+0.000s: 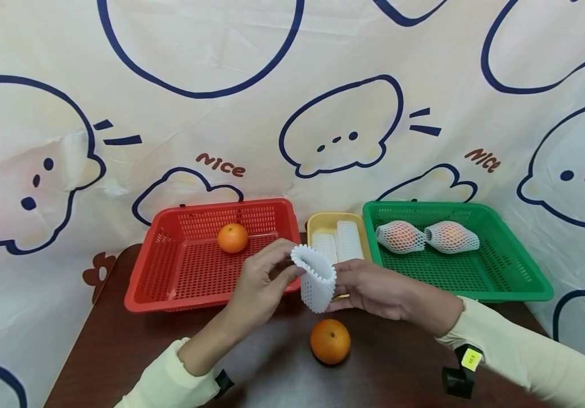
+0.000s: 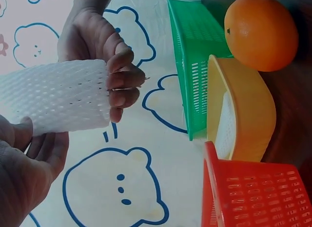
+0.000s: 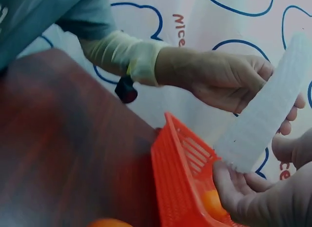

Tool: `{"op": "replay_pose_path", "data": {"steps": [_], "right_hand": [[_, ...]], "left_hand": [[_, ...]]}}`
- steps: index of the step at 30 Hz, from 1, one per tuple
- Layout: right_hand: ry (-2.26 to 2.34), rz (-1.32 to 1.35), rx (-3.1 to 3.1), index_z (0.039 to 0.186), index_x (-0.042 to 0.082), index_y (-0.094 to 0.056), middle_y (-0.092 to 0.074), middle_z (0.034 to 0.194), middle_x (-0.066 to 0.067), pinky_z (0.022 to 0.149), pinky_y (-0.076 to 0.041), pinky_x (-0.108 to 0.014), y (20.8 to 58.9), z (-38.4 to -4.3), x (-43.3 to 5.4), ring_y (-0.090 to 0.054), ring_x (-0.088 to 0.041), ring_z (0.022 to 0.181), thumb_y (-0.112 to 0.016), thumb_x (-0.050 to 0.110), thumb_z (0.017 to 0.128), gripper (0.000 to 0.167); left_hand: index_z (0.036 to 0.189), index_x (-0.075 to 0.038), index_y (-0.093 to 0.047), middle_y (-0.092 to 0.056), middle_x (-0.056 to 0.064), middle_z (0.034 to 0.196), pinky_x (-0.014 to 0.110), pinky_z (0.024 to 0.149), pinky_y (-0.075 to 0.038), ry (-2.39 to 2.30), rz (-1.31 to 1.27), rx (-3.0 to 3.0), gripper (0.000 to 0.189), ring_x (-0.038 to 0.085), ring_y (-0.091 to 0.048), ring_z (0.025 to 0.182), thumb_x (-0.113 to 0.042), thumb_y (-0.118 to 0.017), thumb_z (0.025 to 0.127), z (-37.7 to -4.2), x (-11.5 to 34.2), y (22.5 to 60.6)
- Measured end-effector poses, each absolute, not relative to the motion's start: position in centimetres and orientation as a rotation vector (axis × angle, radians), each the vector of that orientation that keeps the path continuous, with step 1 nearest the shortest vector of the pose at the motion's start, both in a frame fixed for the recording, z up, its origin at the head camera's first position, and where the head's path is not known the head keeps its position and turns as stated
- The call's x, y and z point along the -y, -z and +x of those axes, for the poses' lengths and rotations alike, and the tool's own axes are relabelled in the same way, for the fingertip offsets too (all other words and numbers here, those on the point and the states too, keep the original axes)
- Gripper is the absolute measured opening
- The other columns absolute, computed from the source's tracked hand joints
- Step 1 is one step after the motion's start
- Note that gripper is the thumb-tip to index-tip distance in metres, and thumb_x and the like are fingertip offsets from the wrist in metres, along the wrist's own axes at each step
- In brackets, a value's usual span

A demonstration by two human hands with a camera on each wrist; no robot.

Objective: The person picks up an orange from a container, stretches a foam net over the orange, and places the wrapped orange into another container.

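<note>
Both hands hold a white foam net sleeve (image 1: 317, 279) above the table and spread its mouth wide. My left hand (image 1: 264, 283) pinches its left edge; my right hand (image 1: 369, 286) pinches its right edge. The sleeve (image 2: 58, 102) fills the left wrist view between the fingers (image 2: 122, 83), and the sleeve (image 3: 265, 114) shows edge-on in the right wrist view. A bare orange (image 1: 330, 341) lies on the brown table just below the sleeve. Another orange (image 1: 232, 237) sits in the red basket (image 1: 170, 283).
A small yellow tray (image 1: 318, 222) with more white foam sleeves (image 1: 343, 241) stands between the red basket and a green basket (image 1: 507, 277). Two netted fruits (image 1: 427, 236) lie in the green basket. A cartoon-print cloth hangs behind.
</note>
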State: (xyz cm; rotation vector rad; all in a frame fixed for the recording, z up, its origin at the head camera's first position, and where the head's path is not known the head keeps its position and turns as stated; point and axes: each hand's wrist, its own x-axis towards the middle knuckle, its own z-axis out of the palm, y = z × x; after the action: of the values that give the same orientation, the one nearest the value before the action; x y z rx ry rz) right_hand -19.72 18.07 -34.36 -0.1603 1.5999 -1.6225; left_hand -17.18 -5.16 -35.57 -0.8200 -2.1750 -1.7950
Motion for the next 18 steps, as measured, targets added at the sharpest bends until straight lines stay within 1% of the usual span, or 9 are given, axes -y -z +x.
{"op": "replay_pose_path", "data": {"steps": [2, 5, 9, 10, 12, 15, 18], "right_hand": [[1.659, -0.129, -1.549, 0.147, -0.009, -0.037, -0.055, 0.141, -0.023, 0.104, -0.055, -0.042, 34.6, -19.7, -18.0, -0.064, -0.028, 0.117, -0.047, 0.011, 0.107, 0.047], [1.689, -0.085, -1.502, 0.145, -0.013, -0.037, -0.058, 0.134, -0.022, 0.101, -0.056, -0.037, 35.0, -19.8, -18.1, -0.064, -0.025, 0.114, -0.047, 0.007, 0.105, 0.046], [1.706, -0.055, -1.455, 0.142, -0.013, -0.039, -0.062, 0.124, -0.016, 0.096, -0.056, -0.032, 35.4, -19.9, -18.1, -0.063, -0.021, 0.109, -0.048, 0.004, 0.103, 0.043], [1.711, -0.053, -1.444, 0.142, -0.012, -0.04, -0.062, 0.123, -0.014, 0.096, -0.056, -0.032, 35.5, -19.9, -18.1, -0.063, -0.021, 0.108, -0.048, 0.004, 0.103, 0.042], [1.729, -0.051, -1.421, 0.142, -0.011, -0.039, -0.061, 0.123, -0.012, 0.097, -0.055, -0.032, 35.7, -20.0, -18.2, -0.062, -0.02, 0.108, -0.048, 0.004, 0.104, 0.042], [1.759, -0.062, -1.409, 0.146, -0.011, -0.035, -0.059, 0.128, -0.012, 0.1, -0.055, -0.032, 35.8, -20.2, -18.2, -0.06, -0.02, 0.111, -0.047, 0.007, 0.107, 0.044], [1.798, -0.037, -1.424, 0.149, -0.011, -0.033, -0.056, 0.133, -0.013, 0.1, -0.055, -0.031, 35.9, -20.3, -18.2, -0.06, -0.02, 0.113, -0.046, 0.012, 0.109, 0.048]], "left_hand": [[0.116, -0.006, -0.071, -0.07, 0.006, 0.113, 0.025, 0.088, -0.059, 1.79, -0.836, 2.176, 0.024, 0.017, -0.064, 0.099, -0.002, -0.07, 0.093, -17.2, 5.1, 35.7], [0.117, -0.006, -0.072, -0.07, 0.005, 0.113, 0.025, 0.087, -0.059, 1.768, -0.862, 2.169, 0.024, 0.016, -0.064, 0.099, -0.003, -0.07, 0.093, -17.1, 5.0, 36.0], [0.118, -0.007, -0.072, -0.07, 0.003, 0.115, 0.027, 0.089, -0.059, 1.721, -0.872, 2.172, 0.025, 0.015, -0.064, 0.103, -0.003, -0.069, 0.094, -17.0, 4.9, 36.3], [0.119, -0.007, -0.071, -0.07, 0.003, 0.116, 0.028, 0.091, -0.058, 1.719, -0.866, 2.173, 0.025, 0.014, -0.065, 0.105, -0.004, -0.07, 0.094, -16.9, 4.9, 36.4], [0.121, -0.007, -0.07, -0.069, 0.002, 0.118, 0.029, 0.095, -0.058, 1.719, -0.839, 2.177, 0.027, 0.013, -0.065, 0.108, -0.005, -0.069, 0.095, -16.9, 4.8, 36.6], [0.124, -0.007, -0.068, -0.068, 0.005, 0.118, 0.025, 0.091, -0.057, 1.766, -0.736, 2.195, 0.027, 0.015, -0.062, 0.105, -0.007, -0.066, 0.097, -16.7, 4.5, 37.2], [0.132, -0.004, -0.064, -0.068, 0.009, 0.124, 0.021, 0.092, -0.053, 1.898, -0.576, 2.245, 0.03, 0.018, -0.061, 0.111, -0.005, -0.058, 0.103, -16.5, 3.9, 38.0]]}}
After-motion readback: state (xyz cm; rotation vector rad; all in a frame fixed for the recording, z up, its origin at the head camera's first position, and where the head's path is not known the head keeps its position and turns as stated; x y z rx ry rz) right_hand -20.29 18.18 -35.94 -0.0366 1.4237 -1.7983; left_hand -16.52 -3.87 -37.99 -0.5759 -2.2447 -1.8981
